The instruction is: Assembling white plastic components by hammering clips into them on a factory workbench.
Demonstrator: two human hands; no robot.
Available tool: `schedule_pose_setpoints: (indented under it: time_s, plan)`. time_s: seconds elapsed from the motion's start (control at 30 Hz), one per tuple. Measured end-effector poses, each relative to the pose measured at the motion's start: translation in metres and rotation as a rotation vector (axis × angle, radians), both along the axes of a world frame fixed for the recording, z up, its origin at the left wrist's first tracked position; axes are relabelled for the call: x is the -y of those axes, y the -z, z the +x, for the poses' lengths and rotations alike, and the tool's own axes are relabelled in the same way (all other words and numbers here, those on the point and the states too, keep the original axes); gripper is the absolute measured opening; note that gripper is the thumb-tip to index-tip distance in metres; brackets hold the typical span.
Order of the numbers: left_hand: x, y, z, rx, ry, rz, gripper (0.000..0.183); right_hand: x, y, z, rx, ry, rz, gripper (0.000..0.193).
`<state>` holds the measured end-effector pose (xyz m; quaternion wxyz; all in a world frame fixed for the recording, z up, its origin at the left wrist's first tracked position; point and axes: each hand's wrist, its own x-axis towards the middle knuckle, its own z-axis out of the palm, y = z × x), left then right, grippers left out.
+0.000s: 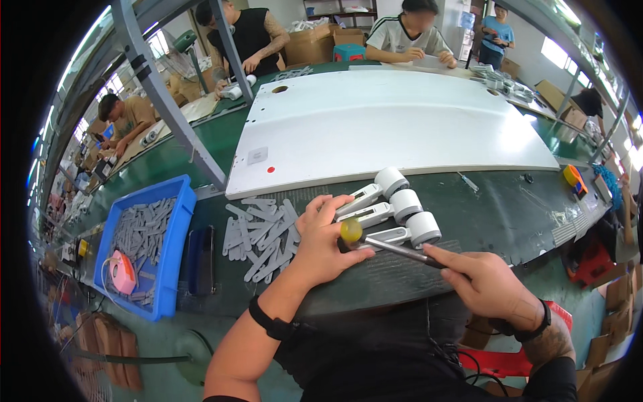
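Observation:
Three white handheld devices with slim handles and round, grey-banded heads lie side by side on the dark green bench: a far one (390, 181), a middle one (404, 205) and a near one (423, 230). My left hand (321, 240) curls round their handle ends, fingers by the far handle and thumb beside the near one. My right hand (492, 285) is closed on the metal handle of a mallet (403, 250). Its yellow head (351, 230) is over the near device's handle end, beside my left hand; whether it touches cannot be made out.
Loose grey strips (264, 234) lie left of my left hand. Further left is a blue tray (173, 251) of similar strips and a pink device (122, 272). A white panel (395, 127) spans the bench's far side. A screwdriver (468, 181) and orange tape (574, 178) lie right. Other people sit beyond.

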<state>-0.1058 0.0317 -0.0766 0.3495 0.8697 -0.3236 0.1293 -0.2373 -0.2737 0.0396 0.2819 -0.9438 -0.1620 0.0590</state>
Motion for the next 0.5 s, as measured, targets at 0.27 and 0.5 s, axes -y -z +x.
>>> schedule_pose_setpoints:
  time_s: [0.27,0.5]
  plan:
    - [-0.005,-0.005,-0.004,0.011,-0.030,0.083,0.052,0.007,0.015,-0.007,-0.053,0.058,0.125,0.053]
    - [-0.086,-0.029,0.017,-0.020,-0.273,-0.064,0.020,0.047,0.046,-0.034,-0.017,0.332,0.442,0.053]
